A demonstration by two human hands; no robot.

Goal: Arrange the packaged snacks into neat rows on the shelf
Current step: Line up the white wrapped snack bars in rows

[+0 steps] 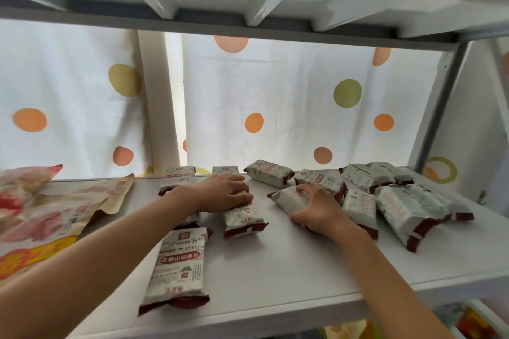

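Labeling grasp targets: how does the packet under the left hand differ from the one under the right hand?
The left hand's packet lies lengthwise, front to back, in line with other packets; the right hand's packet lies skewed on the shelf. The left hand rests on top, fingers curled over it; the right hand grips with spread fingers. Both share the pale wrapper with dark red ends.

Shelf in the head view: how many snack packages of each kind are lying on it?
Small white-and-maroon packets: at least 12; the pile on the right overlaps, so some may be hidden
Large bags at the left: 2, partly cut off by the frame edge
Total: at least 14
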